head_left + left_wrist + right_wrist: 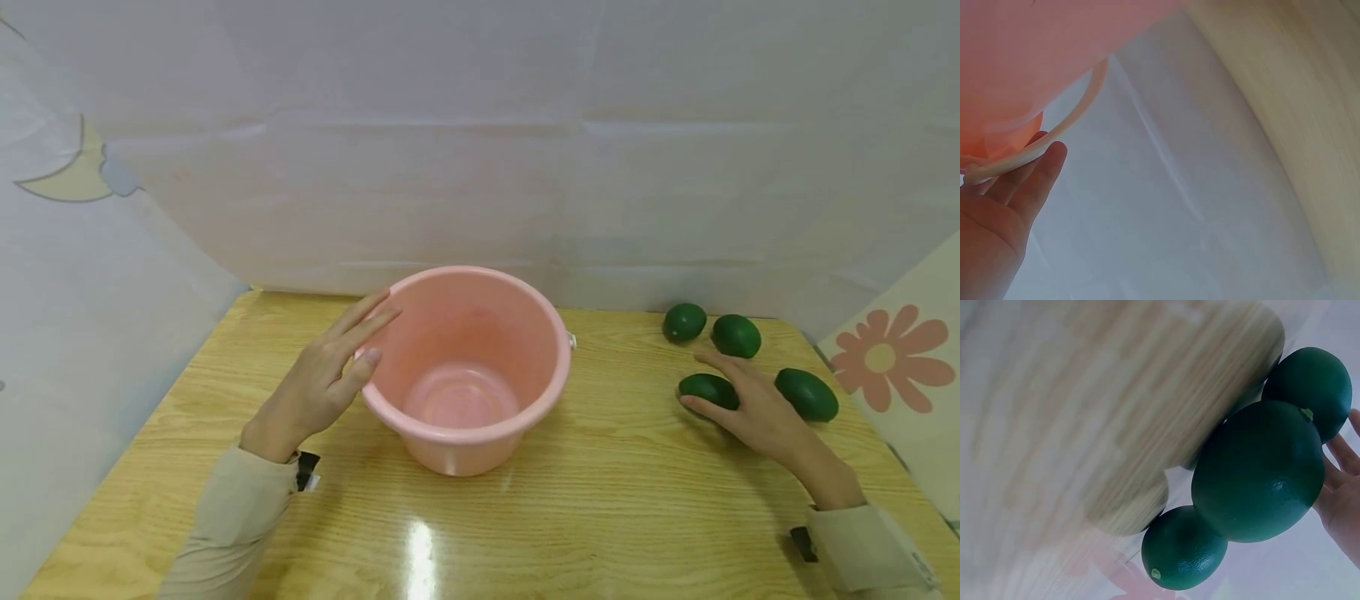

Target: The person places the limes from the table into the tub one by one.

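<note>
A pink plastic bucket [461,454] stands on the table with nothing inside it. My left hand [318,379] rests on the left of its rim, fingers extended over the edge. In the left wrist view, the bucket's pale handle [1072,119] runs across those fingers. To the right, my right hand [757,408] spreads its thumb and fingers around a dark green oval fruit [707,387], avocado-like. The right wrist view shows this fruit [1310,387] by the fingers; firm contact cannot be made out.
Two more green fruits, one at the back [684,322] and one beside it [737,336], lie beyond my right hand. Another fruit [806,394] lies to its right. The wooden table [600,517] ends at a white sheet [465,183] behind and at the sides.
</note>
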`<action>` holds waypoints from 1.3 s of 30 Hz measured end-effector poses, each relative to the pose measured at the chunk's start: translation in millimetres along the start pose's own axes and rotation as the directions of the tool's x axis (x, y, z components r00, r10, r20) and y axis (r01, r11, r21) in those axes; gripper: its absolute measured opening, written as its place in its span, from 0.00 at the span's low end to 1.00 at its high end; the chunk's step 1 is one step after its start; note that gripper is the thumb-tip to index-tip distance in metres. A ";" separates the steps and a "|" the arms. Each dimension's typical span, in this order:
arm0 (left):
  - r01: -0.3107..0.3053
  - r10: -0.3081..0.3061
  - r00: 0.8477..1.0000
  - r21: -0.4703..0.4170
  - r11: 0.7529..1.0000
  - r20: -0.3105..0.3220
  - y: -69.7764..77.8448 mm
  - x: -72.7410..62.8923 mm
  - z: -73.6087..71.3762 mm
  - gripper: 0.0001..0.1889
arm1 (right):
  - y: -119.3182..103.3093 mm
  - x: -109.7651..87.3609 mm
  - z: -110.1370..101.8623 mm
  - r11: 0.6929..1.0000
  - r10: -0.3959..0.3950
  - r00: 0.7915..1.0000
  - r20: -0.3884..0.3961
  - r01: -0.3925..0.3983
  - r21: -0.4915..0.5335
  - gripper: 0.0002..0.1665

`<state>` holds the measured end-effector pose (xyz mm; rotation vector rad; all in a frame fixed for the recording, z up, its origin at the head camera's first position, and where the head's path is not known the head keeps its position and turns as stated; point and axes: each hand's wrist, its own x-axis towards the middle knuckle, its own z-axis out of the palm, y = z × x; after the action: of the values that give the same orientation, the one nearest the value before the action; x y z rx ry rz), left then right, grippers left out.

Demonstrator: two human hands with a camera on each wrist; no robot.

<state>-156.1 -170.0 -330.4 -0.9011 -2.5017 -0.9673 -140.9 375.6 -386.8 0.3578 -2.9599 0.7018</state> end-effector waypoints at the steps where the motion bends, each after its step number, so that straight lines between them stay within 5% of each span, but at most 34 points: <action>1: 0.000 0.000 1.000 -0.001 1.000 -0.001 0.0 0.2 0.0 0.26 | 0.9 0.3 -0.5 1.000 -0.002 1.000 0.003 0.002 -0.003 0.45; 17: 0.001 -0.001 1.000 0.000 1.000 0.008 -0.1 -0.5 0.7 0.26 | 18.2 -0.5 -1.5 1.000 -0.001 0.998 0.058 0.001 -0.014 0.42; 31: -0.005 0.005 1.000 0.009 1.000 0.002 0.6 -0.3 0.6 0.26 | 12.2 1.5 -3.8 0.999 0.011 0.993 0.118 -0.007 -0.035 0.44; 39: -0.018 0.018 1.000 0.033 0.999 -0.003 -0.3 -0.2 1.1 0.26 | 9.4 1.3 -1.7 0.998 -0.032 0.997 0.072 0.036 -0.057 0.42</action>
<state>-156.1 -169.4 -331.4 -0.9103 -2.4951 -0.9178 -144.5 384.2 -389.2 0.4369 -3.0258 0.6096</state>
